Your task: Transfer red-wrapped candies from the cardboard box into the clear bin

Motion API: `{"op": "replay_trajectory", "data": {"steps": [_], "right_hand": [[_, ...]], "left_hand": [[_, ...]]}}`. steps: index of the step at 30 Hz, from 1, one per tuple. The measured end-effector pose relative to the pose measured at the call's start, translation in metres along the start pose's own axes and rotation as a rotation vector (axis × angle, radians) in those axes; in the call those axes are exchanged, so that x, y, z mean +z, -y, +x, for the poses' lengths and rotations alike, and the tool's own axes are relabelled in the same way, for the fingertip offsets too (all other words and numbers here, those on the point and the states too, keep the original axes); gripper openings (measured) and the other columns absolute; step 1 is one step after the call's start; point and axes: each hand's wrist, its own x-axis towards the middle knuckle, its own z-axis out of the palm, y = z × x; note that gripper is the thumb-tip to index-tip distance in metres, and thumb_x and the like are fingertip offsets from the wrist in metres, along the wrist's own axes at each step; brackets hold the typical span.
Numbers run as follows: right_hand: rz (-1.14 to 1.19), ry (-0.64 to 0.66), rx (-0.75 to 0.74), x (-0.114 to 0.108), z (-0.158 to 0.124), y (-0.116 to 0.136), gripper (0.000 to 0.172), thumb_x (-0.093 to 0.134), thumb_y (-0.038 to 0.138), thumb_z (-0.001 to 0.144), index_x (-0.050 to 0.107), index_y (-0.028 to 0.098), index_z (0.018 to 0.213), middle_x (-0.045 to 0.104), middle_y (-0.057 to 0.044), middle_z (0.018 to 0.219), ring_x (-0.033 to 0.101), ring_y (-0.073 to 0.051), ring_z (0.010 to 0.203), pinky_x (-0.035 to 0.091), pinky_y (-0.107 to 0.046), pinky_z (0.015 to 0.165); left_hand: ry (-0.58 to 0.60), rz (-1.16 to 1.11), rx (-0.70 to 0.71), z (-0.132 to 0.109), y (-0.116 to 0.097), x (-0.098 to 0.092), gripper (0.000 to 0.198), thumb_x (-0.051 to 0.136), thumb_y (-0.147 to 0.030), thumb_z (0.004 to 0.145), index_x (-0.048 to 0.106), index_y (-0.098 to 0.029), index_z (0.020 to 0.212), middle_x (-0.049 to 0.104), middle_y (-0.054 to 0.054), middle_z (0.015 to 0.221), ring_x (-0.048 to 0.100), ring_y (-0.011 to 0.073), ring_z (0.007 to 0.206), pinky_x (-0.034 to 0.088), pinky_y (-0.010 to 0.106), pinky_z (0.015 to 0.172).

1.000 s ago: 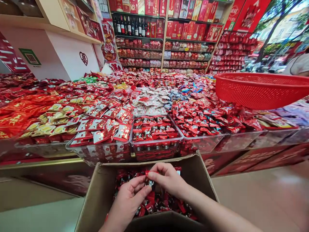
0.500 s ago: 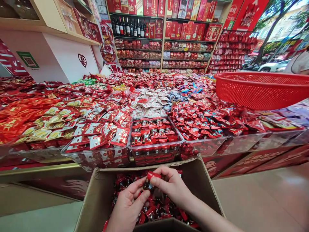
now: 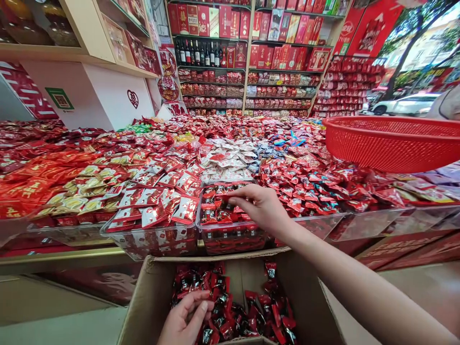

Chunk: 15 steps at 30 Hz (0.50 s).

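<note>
My right hand [image 3: 258, 206] reaches over a clear plastic bin [image 3: 230, 235] and pinches a small red-and-dark wrapped candy [image 3: 227, 197]. In that bin, similar wrapped candies [image 3: 215, 213] lie in rows. My left hand [image 3: 187, 314] hovers low inside the open cardboard box [image 3: 140, 292], its fingers loosely curled and the thumb apart from the index finger. Close by its fingertips are loose wrapped candies [image 3: 230, 311] heaped on the box floor. I make out nothing clearly held in that hand.
To the left is another clear bin [image 3: 151, 242] of white-and-red packets. Heaps of packaged sweets [image 3: 302, 182] spread across the display. A red mesh basket [image 3: 388, 143] rests on them at right. Shelves [image 3: 247, 57] with boxes and bottles stand behind.
My right hand has moved up and forward from the box to above the clear bin with a candy. My left hand has parted from it and sunk lower in the box. The view has tilted slightly.
</note>
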Motion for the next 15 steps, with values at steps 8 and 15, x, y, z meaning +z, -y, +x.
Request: {"op": "replay_trajectory", "data": {"steps": [8, 15], "right_hand": [[-0.041, 0.29, 0.083, 0.038, 0.017, -0.011, 0.014, 0.061, 0.026, 0.074, 0.068, 0.016, 0.08, 0.066, -0.001, 0.07, 0.056, -0.011, 0.063, 0.039, -0.022, 0.058], [-0.09, 0.474, 0.12, 0.045, 0.019, -0.011, 0.01, 0.062, 0.023, 0.072, 0.068, 0.015, 0.073, 0.06, 0.001, 0.057, 0.049, -0.008, 0.054, 0.034, -0.021, 0.053]], "left_hand": [[0.035, 0.027, 0.034, 0.004, 0.013, 0.0, 0.04, 0.06, -0.052, 0.065, 0.065, -0.017, 0.083, 0.07, 0.005, 0.078, 0.063, 0.0197, 0.078, 0.049, 0.031, 0.074], [0.052, 0.029, 0.035, 0.006, 0.014, 0.0, 0.041, 0.059, -0.053, 0.065, 0.063, -0.017, 0.084, 0.069, 0.004, 0.077, 0.063, 0.0199, 0.076, 0.049, 0.032, 0.073]]}}
